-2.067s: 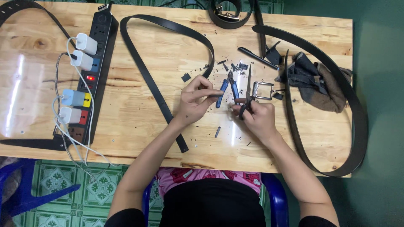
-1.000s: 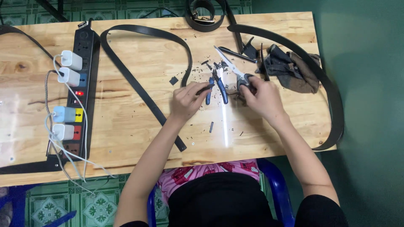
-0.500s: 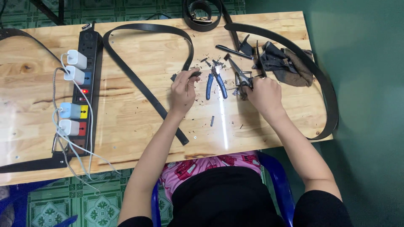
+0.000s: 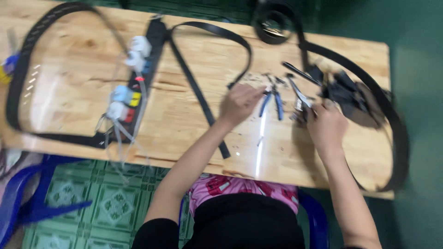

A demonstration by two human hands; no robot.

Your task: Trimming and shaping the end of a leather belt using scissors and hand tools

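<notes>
The long pale wooden table [image 4: 83, 78] is being seen from above, and the whole picture is blurred because the view is swinging to the left. More of the table's nine o'clock side is being shown than half a second ago.

A long black leather belt [image 4: 203, 94] is being stretched across the middle, from twelve o'clock down toward six o'clock. Another black belt [image 4: 397, 133] is curving round the three o'clock edge. A black power strip with white and blue plugs [image 4: 131, 87] is lying at about ten o'clock.

The left hand [image 4: 240, 103] is being held at the belt's end, at nine o'clock of the small blue-handled pliers [image 4: 272, 102]. The pliers are no longer being held; they are lying on the wood just beside this hand. Its fingers are curled loosely together, but whether anything is being pinched cannot be told.

The right hand [image 4: 326, 124] is being pressed on a small shiny metal piece [image 4: 301, 105] at its ten o'clock. Its fingers are bent close together around it.

So the cutting tool is being rested, and the belt end is being handled instead.
</notes>
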